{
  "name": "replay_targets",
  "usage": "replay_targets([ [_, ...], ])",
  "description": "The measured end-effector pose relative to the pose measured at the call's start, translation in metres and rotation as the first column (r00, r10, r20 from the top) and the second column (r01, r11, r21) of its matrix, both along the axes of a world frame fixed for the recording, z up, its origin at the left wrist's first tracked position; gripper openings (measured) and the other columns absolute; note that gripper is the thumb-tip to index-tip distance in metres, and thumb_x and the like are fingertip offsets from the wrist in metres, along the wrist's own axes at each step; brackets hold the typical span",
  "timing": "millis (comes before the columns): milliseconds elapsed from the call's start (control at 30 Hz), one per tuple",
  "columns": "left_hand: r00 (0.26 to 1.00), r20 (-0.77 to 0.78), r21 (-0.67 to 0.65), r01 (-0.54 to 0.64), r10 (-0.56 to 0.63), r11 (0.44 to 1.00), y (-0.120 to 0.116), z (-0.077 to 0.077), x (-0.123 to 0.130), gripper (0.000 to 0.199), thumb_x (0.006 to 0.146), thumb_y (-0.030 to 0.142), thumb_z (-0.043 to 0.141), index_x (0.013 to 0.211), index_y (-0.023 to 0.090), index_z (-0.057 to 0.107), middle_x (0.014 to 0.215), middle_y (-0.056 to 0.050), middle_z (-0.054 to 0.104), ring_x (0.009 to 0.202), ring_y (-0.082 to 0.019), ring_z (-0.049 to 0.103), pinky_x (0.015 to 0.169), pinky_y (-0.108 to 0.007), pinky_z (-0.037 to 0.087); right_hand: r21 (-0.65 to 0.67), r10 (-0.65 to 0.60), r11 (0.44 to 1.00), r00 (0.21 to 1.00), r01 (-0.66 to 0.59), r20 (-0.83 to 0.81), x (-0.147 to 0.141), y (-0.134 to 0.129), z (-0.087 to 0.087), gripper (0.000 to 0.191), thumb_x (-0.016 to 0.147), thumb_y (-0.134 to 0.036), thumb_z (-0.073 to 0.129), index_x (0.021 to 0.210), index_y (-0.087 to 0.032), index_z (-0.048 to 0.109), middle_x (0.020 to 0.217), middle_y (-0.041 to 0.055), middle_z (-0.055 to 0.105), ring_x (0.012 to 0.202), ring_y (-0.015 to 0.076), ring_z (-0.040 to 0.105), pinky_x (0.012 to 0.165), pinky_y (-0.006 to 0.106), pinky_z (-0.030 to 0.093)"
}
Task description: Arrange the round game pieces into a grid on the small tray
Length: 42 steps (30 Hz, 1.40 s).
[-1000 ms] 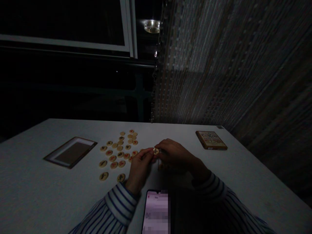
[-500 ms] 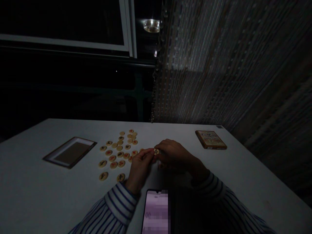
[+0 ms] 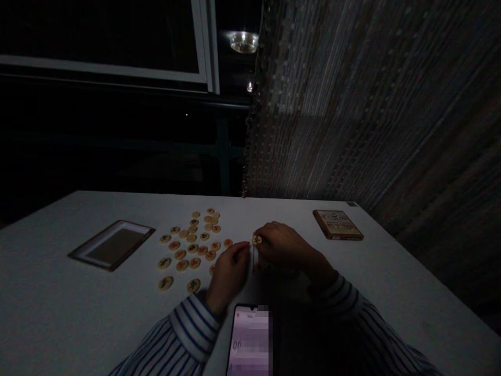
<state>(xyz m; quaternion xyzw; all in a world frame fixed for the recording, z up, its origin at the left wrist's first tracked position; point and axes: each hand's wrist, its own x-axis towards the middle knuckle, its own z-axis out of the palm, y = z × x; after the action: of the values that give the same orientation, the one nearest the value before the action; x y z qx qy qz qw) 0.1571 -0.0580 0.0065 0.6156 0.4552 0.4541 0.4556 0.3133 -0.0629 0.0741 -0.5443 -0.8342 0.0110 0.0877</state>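
Clock read from the hands, 12 pointing away from the wearer. Dim light. White, smooth-topped bench (image 3: 376, 292): far edge runs straight from 10 to 1 o'clock, side edge slants down to 4. Broad span of surface between right hand (image 3: 282, 245) and the flat brown-edged box with printed cover (image 3: 338, 224) at 2 o'clock. Tighter on the other side: scattered round pale-wood discs (image 3: 182, 265) spread from 8 to 11 o'clock, nearest ones just beside left hand (image 3: 230, 269). Beyond them, apart, at 9, an open brown-rimmed rectangular tray (image 3: 111, 246) with tan floor.

Right fingers closed on one round pale-wood disc with a black character (image 3: 257, 240), raised at 12, face toward the camera. Left finger and thumb narrow, tips at a thin pale upright edge (image 3: 255, 256); cannot tell whether they grip it. What lies under the right hand is lost in shadow.

Sleeves white-and-blue striped cloth (image 3: 193, 326). Strands of a beaded string curtain (image 3: 332, 104) hang from 12 to 2, white window frame (image 3: 211, 47) at 11.

Writing: discs carry red or black characters, some faces plain. Large dark characters on the box, unreadable. Dark-rimmed phone (image 3: 250, 339) at 6 shows "00", remainder pixelated.
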Motion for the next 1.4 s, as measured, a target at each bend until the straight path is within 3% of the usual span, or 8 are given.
replay_targets([
  [333, 0.983, -0.125, 0.051, 0.141, -0.134, 0.989, -0.002, -0.010, 0.001, 0.028, 0.074, 0.024, 0.050, 0.096, 0.019, 0.065, 0.099, -0.008, 0.067, 0.091, -0.020, 0.060, 0.083, -0.032, 0.043, -0.050, -0.030, 0.998, 0.996, 0.035, 0.085, 0.011, 0.004, -0.013, 0.023, 0.078, -0.025, 0.046, 0.094, -0.017, 0.061, 0.091, 0.0095, 0.064, 0.085, 0.0199, 0.055, 0.068, 0.028, 0.036],
  [833, 0.978, -0.151, 0.058, 0.152, -0.142, 0.987, -0.004, -0.013, 0.002, 0.032, 0.069, 0.015, 0.051, 0.098, 0.018, 0.064, 0.102, -0.009, 0.066, 0.096, -0.021, 0.059, 0.087, -0.034, 0.042, -0.184, -0.014, 0.982, 0.988, 0.043, 0.156, 0.013, 0.008, -0.026, 0.023, 0.080, -0.030, 0.044, 0.090, -0.018, 0.062, 0.085, 0.0084, 0.065, 0.077, 0.0180, 0.057, 0.060, 0.025, 0.034],
  [1100, 0.949, -0.278, 0.054, 0.167, -0.146, 0.984, -0.005, -0.011, 0.003, 0.033, 0.072, 0.014, 0.048, 0.103, 0.015, 0.060, 0.106, -0.007, 0.064, 0.099, -0.016, 0.058, 0.089, -0.028, 0.042, -0.185, -0.005, 0.982, 0.978, 0.045, 0.208, 0.012, 0.010, -0.030, 0.026, 0.083, -0.032, 0.040, 0.093, -0.019, 0.060, 0.088, 0.0077, 0.064, 0.080, 0.0187, 0.058, 0.059, 0.025, 0.034],
  [1400, 0.938, -0.319, 0.084, 0.172, -0.137, 0.982, -0.006, -0.011, 0.002, 0.033, 0.074, 0.014, 0.045, 0.104, 0.015, 0.060, 0.107, -0.008, 0.063, 0.100, -0.017, 0.057, 0.090, -0.030, 0.042, -0.183, -0.006, 0.982, 0.979, 0.044, 0.203, 0.012, 0.008, -0.027, 0.026, 0.083, -0.030, 0.038, 0.091, -0.018, 0.060, 0.091, 0.0081, 0.064, 0.083, 0.0188, 0.057, 0.064, 0.026, 0.036],
])
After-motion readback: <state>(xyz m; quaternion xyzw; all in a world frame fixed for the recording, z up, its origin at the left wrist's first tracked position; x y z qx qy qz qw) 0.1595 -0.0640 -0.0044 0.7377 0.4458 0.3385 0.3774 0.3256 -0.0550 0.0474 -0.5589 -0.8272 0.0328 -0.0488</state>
